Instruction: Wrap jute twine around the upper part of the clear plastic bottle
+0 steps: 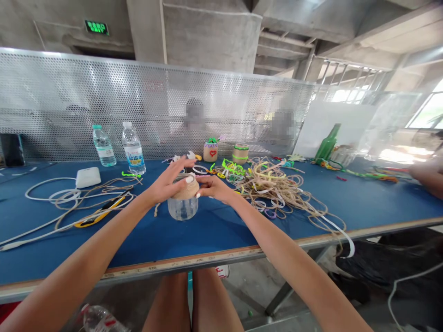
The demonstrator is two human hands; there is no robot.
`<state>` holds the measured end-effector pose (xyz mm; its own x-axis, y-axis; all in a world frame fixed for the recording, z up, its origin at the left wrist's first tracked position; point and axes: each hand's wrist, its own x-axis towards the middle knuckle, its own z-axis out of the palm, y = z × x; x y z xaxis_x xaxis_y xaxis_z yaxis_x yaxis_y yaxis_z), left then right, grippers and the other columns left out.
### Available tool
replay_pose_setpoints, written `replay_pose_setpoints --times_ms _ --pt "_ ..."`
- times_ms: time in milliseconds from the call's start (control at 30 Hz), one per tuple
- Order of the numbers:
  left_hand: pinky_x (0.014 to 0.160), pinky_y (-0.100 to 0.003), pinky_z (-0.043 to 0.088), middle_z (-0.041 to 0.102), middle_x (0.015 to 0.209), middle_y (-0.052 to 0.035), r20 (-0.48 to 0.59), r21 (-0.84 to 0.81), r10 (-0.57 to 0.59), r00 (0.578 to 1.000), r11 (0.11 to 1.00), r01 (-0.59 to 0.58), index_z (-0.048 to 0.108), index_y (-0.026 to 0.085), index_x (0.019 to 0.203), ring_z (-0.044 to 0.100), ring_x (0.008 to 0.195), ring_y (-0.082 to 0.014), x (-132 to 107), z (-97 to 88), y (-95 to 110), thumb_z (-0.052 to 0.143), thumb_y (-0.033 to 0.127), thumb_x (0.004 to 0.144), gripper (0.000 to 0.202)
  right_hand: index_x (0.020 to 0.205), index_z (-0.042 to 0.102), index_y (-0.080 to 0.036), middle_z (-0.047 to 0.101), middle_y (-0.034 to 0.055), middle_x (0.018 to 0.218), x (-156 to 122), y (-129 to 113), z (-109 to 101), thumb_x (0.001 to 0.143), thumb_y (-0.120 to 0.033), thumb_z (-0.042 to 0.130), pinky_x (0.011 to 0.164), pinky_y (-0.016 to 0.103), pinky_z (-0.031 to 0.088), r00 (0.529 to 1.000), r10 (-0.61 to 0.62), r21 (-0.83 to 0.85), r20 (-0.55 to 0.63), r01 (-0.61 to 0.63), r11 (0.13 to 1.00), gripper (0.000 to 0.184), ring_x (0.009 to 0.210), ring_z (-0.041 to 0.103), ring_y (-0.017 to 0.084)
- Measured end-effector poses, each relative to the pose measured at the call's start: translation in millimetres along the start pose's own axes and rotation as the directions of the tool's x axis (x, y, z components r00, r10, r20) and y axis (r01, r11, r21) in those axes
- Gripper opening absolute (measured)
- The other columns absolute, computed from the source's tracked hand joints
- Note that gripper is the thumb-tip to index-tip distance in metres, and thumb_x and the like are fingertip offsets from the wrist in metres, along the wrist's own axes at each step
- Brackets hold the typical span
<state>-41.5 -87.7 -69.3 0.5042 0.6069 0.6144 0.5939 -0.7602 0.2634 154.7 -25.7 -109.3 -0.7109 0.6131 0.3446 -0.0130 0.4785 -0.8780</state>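
Hands close in together on a clear plastic bottle (182, 208), which stands on the blue desk (214, 235) just in front of the person. The left hand (168, 183) comes in from one side with its fingers fanned upward and its thumb pressed to the twine band (186, 189) wrapped around the bottle's upper part. The right hand (216, 189) comes in from the other side, its fingertips (201, 183) against the same band. Together they clamp the bottle between them, and the lower part of the bottle shows bare below the twine.

Beyond the right hand, a loose heap of jute twine (273, 189) spreads across the desk, tangled with bright green pipe cleaners (233, 168). Two twine-wrapped jars (210, 152) (240, 153) stand behind it, one with a red heart. To the left lie a yellow utility knife (100, 213), a coiled white cord (51, 196) and a white box (88, 177), with two water bottles (104, 146) (133, 150) upright behind them. A green glass bottle (327, 143) leans far right, near a co-worker's hand (427, 173) at the desk's edge.
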Motion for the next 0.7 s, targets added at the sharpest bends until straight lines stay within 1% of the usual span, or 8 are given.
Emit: replay_pose_setpoints --times_ms 67,133,233,333,400,500,567,700 --pt "0.099 -0.05 0.034 0.05 0.124 -0.0148 -0.163 0.221 -0.036 0.986 0.973 0.072 0.036 0.016 0.136 0.045 0.116 -0.0292 -1.2 4.2 3.3 0.027 0.045 0.092 0.052 0.103 0.068 -0.013 0.049 -0.0061 0.058 -2.9 -2.3 4.5 0.06 -0.039 0.076 0.049 0.02 0.024 1.0 -0.017 0.007 -0.023 0.017 1.0 0.051 0.05 0.029 0.005" --pt "0.093 -0.048 0.039 0.056 0.111 -0.0149 -0.203 0.36 -0.085 0.975 0.92 0.155 0.045 0.013 0.128 0.051 0.105 -0.0283 -3.4 5.3 9.6 0.02 0.041 0.094 0.051 0.101 0.068 -0.012 0.048 -0.0062 0.059 -6.0 -7.2 11.1 0.06 -0.039 0.077 0.048 0.02 0.023 0.997 -0.009 -0.026 -0.078 0.007 1.0 0.05 0.05 0.027 0.005" --pt "0.09 -0.042 0.043 0.057 0.112 -0.0152 -0.032 0.358 -0.117 0.993 0.926 0.12 0.055 0.013 0.118 0.054 0.105 -0.0273 -6.8 1.6 17.9 0.021 0.045 0.095 0.052 0.096 0.068 -0.009 0.04 -0.0077 0.054 -9.4 -15.6 19.9 0.059 -0.036 0.078 0.046 0.021 0.02 0.981 -0.012 -0.128 -0.194 -0.013 0.992 0.047 0.049 0.026 0.005" --pt "0.098 -0.041 0.04 0.046 0.136 -0.0139 0.124 0.278 -0.099 0.987 0.959 0.062 0.038 0.019 0.137 0.046 0.122 -0.0293 -9.5 -5.6 18.0 0.044 0.057 0.086 0.064 0.098 0.066 -0.008 0.033 -0.0095 0.05 -12.4 -22.9 18.8 0.064 -0.032 0.074 0.045 0.021 0.018 0.983 -0.001 -0.243 -0.181 -0.043 0.969 0.042 0.048 0.024 0.005" --pt "0.103 -0.04 0.036 0.041 0.142 -0.0116 0.177 0.242 -0.089 0.98 0.969 0.044 0.028 0.022 0.142 0.041 0.127 -0.0292 -10.7 -11.0 14.6 0.055 0.054 0.081 0.074 0.097 0.067 -0.009 0.035 -0.009 0.05 -15.6 -27.9 11.7 0.07 -0.03 0.07 0.046 0.021 0.02 0.994 0.012 -0.29 -0.108 -0.043 0.956 0.035 0.048 0.026 0.006" --pt "0.105 -0.037 0.035 0.042 0.141 -0.0109 0.225 0.185 -0.082 0.971 0.982 0.04 0.032 0.02 0.139 0.042 0.127 -0.0276 -11.7 -17.9 10.8 0.059 0.044 0.08 0.069 0.077 0.067 -0.01 0.045 -0.0048 0.055 -22.0 -35.5 -1.3 0.074 -0.03 0.065 0.05 0.021 0.026 0.997 -0.02 -0.316 -0.08 -0.006 0.949 0.02 0.051 0.033 0.006" --pt "0.101 -0.035 0.039 0.044 0.139 -0.0113 0.232 0.155 -0.098 0.968 0.986 0.063 0.034 0.019 0.137 0.047 0.123 -0.0269 -11.8 -20.9 11.1 0.061 0.037 0.077 0.067 0.067 0.064 -0.011 0.048 -0.0035 0.056 -25.9 -39.8 -6.7 0.075 -0.031 0.064 0.051 0.021 0.028 0.996 -0.04 -0.339 -0.08 0.011 0.941 0.022 0.052 0.034 0.006" --pt "0.093 -0.032 0.045 0.047 0.135 -0.0104 0.204 0.105 -0.117 0.972 0.99 0.097 0.034 0.02 0.134 0.053 0.116 -0.0251 -11.9 -22.2 14.1 0.062 0.029 0.071 0.069 0.065 0.064 -0.011 0.047 -0.0039 0.055 -28.0 -43.1 -6.6 0.076 -0.029 0.062 0.052 0.022 0.027 0.998 -0.038 -0.396 -0.059 0.011 0.918 0.021 0.052 0.034 0.006"
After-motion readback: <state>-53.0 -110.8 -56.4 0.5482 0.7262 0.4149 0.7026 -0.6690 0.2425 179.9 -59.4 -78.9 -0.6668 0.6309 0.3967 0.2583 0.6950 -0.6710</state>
